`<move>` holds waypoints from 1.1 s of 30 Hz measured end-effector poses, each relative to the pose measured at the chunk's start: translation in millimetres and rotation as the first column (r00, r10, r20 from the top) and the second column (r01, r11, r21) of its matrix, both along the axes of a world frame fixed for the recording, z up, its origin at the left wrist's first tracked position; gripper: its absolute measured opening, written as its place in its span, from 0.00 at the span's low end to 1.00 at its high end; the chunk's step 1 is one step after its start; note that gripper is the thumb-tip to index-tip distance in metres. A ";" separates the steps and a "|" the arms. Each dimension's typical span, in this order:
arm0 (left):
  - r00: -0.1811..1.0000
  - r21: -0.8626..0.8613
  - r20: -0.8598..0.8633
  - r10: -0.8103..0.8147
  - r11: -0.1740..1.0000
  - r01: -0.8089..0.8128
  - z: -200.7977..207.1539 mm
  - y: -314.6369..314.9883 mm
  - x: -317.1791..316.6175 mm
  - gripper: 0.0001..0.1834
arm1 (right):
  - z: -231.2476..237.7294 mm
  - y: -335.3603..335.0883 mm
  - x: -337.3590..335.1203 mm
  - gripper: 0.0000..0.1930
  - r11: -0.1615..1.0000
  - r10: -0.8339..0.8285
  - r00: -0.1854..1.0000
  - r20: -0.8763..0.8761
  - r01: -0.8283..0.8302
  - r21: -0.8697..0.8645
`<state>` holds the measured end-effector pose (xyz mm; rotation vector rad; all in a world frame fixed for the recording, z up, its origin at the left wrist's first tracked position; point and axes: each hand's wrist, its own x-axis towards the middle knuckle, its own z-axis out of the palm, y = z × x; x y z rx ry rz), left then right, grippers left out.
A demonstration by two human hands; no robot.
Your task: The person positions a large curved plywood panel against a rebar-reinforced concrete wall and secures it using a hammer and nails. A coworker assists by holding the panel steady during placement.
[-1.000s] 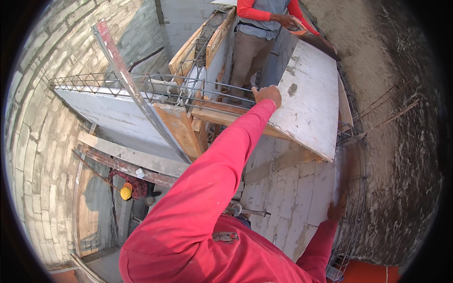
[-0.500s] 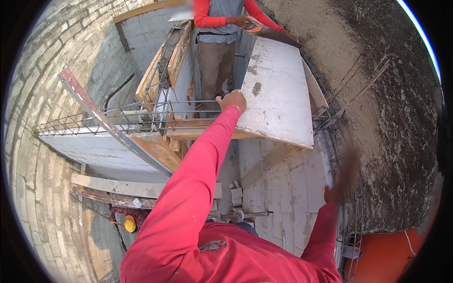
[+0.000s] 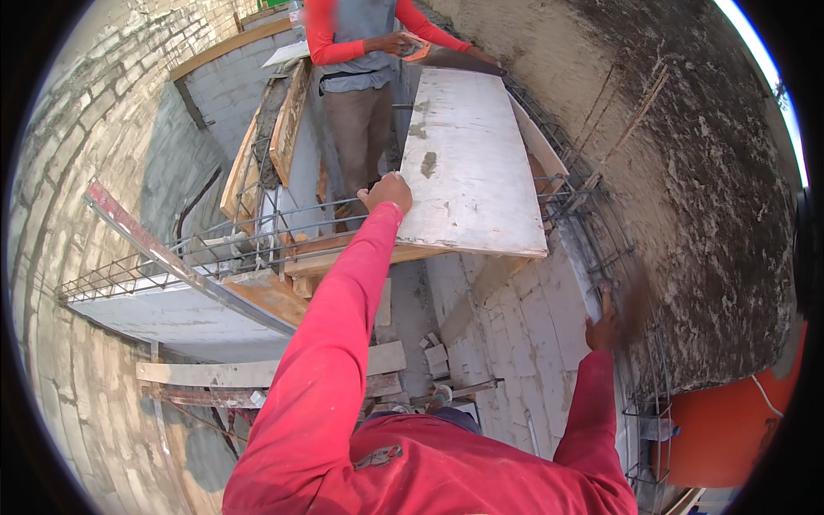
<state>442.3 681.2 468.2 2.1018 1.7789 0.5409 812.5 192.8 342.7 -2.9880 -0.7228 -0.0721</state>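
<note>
My left hand (image 3: 388, 193) is closed at the left edge of a white-faced board (image 3: 472, 163), my arm stretched forward. The board lies across timber formwork, with grey smears on its face. Beyond its far end a co-worker (image 3: 356, 103) in red sleeves holds a handsaw (image 3: 468, 60) with an orange handle; its dark blade lies along that end. My right hand (image 3: 604, 329) is down at the right, beside the top of a block wall and its rebar cage (image 3: 614, 245). A brown blur next to it hides whether its fingers hold anything.
A long metal straightedge (image 3: 184, 266) slants at the left. Horizontal rebar (image 3: 245, 232) runs across the wall ahead. Boards (image 3: 232, 373) cross below at the left, and block pieces (image 3: 436, 356) lie at the bottom. A rough concrete face (image 3: 678, 154) rises on the right.
The whole scene has shifted left in view. My left hand stays at the board's edge. My right hand shows more clearly beside the wall. The yellow helmet at lower left is out of sight.
</note>
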 end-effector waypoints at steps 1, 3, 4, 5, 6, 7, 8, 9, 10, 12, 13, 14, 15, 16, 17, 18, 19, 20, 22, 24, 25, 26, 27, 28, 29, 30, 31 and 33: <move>1.000 -0.011 -0.006 -0.003 1.000 0.003 -0.1 -0.1 0.0 0.23 | 0.3 0.3 -1.0 0.47 0.999 -0.035 0.999 -0.003 0.035 -0.010; 1.000 -0.018 -0.017 -0.004 1.000 0.003 0.7 -0.1 -0.2 0.23 | 0.2 1.2 -2.4 0.48 1.000 -0.030 0.999 0.010 0.030 -0.008; 1.000 -0.025 -0.016 -0.004 1.000 0.004 1.4 -0.2 -0.2 0.23 | -0.4 1.5 -2.6 0.48 0.998 -0.056 0.998 0.002 0.056 -0.008; 1.000 -0.020 -0.013 0.000 1.000 0.000 2.1 -0.6 -0.3 0.23 | -1.3 1.2 -2.6 0.49 1.000 -0.026 1.000 0.017 0.026 0.005; 1.000 -0.020 -0.013 0.004 1.000 -0.004 2.9 -0.9 -0.3 0.23 | -2.5 1.0 -2.3 0.49 1.000 -0.016 0.999 0.029 0.015 0.017; 1.000 -0.018 -0.018 0.003 1.000 -0.004 3.6 -1.2 -0.3 0.23 | -3.8 0.4 -1.7 0.50 0.999 -0.034 0.999 0.010 0.034 0.009; 1.000 -0.021 -0.025 0.002 1.000 -0.003 4.3 -1.4 -0.4 0.23 | -5.1 -0.2 -0.9 0.50 1.000 -0.017 0.999 0.033 0.017 0.005; 1.000 -0.024 -0.032 0.002 1.000 -0.002 4.7 -1.7 -0.2 0.23 | -6.5 -0.7 -0.3 0.50 0.999 -0.028 0.999 0.024 0.028 -0.019; 1.000 -0.023 -0.031 0.005 1.000 -0.005 5.0 -1.9 0.1 0.23 | -7.8 -1.3 0.4 0.50 0.999 -0.039 0.999 0.027 0.039 -0.024; 0.999 -0.022 -0.035 0.014 1.000 -0.014 4.7 -2.2 0.2 0.23 | -10.0 -2.5 0.8 0.50 1.000 0.000 0.997 0.071 0.002 -0.018; 0.999 -0.009 -0.030 0.015 1.000 -0.015 4.5 -2.0 0.3 0.23 | -10.8 -2.9 0.8 0.51 1.000 -0.008 0.997 0.073 0.010 -0.022; 0.999 0.004 -0.028 0.016 1.000 -0.016 4.1 -1.6 0.4 0.23 | -11.5 -3.2 0.6 0.51 1.000 0.018 0.995 0.098 -0.018 -0.001; 1.000 0.017 -0.026 0.017 1.000 -0.016 3.6 -1.1 0.4 0.22 | -12.1 -3.3 0.6 0.51 1.000 0.017 0.995 0.097 -0.017 0.003; 0.999 0.005 -0.033 0.014 1.000 -0.014 3.0 -0.6 0.4 0.22 | -12.6 -3.4 0.6 0.51 1.000 0.016 0.995 0.097 -0.017 0.009; 0.999 -0.006 -0.040 0.012 1.000 -0.012 2.5 0.1 0.4 0.22 | -13.2 -3.3 0.7 0.51 1.000 0.004 0.996 0.089 -0.006 0.014; 0.999 -0.006 -0.045 0.013 1.000 -0.014 2.0 0.6 0.2 0.22 | -13.8 -3.3 0.9 0.51 1.000 -0.006 0.997 0.080 0.005 0.018; 0.999 -0.003 -0.035 0.006 1.000 -0.006 1.5 0.9 0.0 0.22 | -14.5 -3.2 1.2 0.51 1.000 -0.015 0.997 0.071 0.014 0.022; 1.000 0.011 -0.024 0.002 1.000 -0.002 1.0 0.8 -0.4 0.22 | -15.3 -3.3 1.7 0.51 1.000 -0.014 0.997 0.074 0.013 0.018; 1.000 0.020 -0.017 -0.001 1.000 0.001 0.7 0.8 -0.9 0.22 | -17.0 -3.3 2.8 0.51 1.000 -0.026 0.997 0.076 0.026 0.007; 1.000 0.010 -0.022 0.003 1.000 -0.002 0.9 0.3 -1.1 0.22 | -18.6 -3.4 3.8 0.51 1.000 -0.013 0.996 0.093 0.013 0.008; 0.999 0.001 -0.033 0.004 1.000 -0.004 1.0 0.0 -1.1 0.22 | -19.3 -3.5 4.1 0.51 1.000 -0.027 0.996 0.082 0.027 -0.004; 0.999 -0.004 -0.039 0.008 1.000 -0.008 1.3 -0.1 -0.7 0.22 | -19.6 -3.5 4.4 0.51 1.000 -0.013 0.996 0.094 0.011 0.015; 0.999 -0.002 -0.040 0.010 1.000 -0.010 1.5 -0.4 -0.3 0.23 | -19.8 -3.5 4.6 0.51 1.000 -0.010 0.996 0.090 0.008 0.022; 0.999 -0.009 -0.034 0.010 1.000 -0.010 1.7 -0.7 0.0 0.23 | -19.7 -3.8 4.6 0.51 1.000 -0.007 0.996 0.084 0.005 0.026; 1.000 -0.006 -0.024 0.008 1.000 -0.008 1.8 -0.9 0.1 0.23 | -19.5 -4.1 4.4 0.51 1.000 -0.001 0.997 0.079 -0.001 0.026; 1.000 -0.008 -0.016 0.016 1.000 -0.016 2.3 -0.6 0.4 0.23 | -18.9 -4.0 4.5 0.51 1.000 0.004 0.997 0.076 -0.007 0.030; 1.000 -0.003 -0.015 0.012 1.000 -0.012 2.3 -0.6 0.5 0.23 | -18.5 -4.1 4.5 0.51 1.000 -0.010 0.998 0.067 0.008 0.023; 0.999 -0.010 -0.025 0.024 1.000 -0.024 2.2 -0.3 0.6 0.23 | -17.8 -3.9 4.8 0.51 1.000 -0.007 0.997 0.073 0.006 0.014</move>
